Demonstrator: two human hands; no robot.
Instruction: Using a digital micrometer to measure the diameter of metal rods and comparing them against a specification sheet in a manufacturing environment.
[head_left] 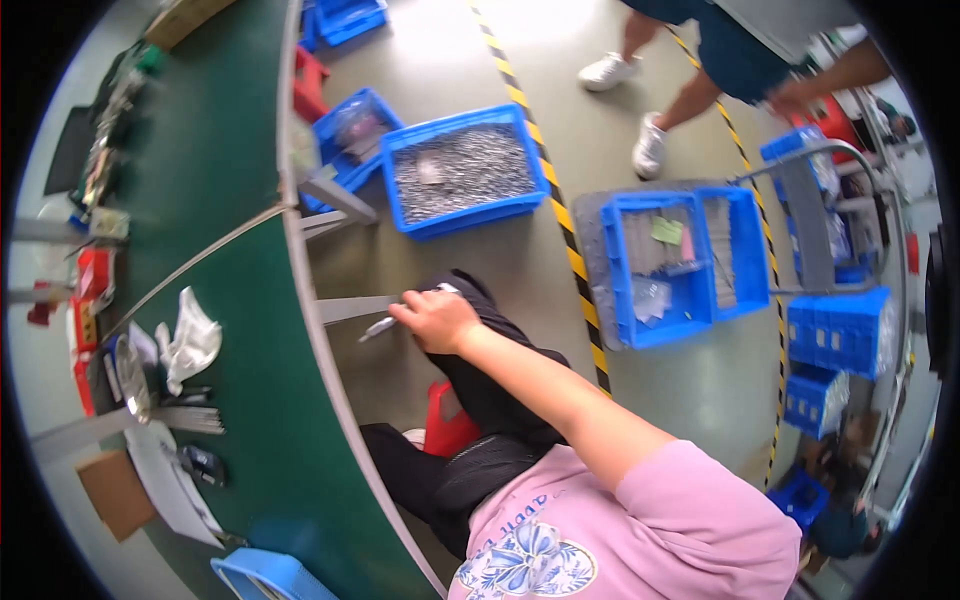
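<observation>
My right hand (437, 318) reaches out over my right knee, its fingers closed around a slim white-and-grey pen-like object (378, 328). One end sticks out past the fingertips on the table side. Blur hides its exact kind. The dark trouser leg (500, 330) lies just beneath the hand, and a grey table leg (355, 308) is close beside it. My left hand is out of view. A blue crate (465, 218) full of small metal parts stands on the floor beyond my knee, with a pale slip of paper on top.
The green table (270, 420) runs along my left, holding a crumpled white cloth (192, 340) and a light-blue tray (268, 575). Blue bins (665, 335) rest on a trolley at right. A person in white shoes (648, 145) stands beyond striped floor tape (575, 260).
</observation>
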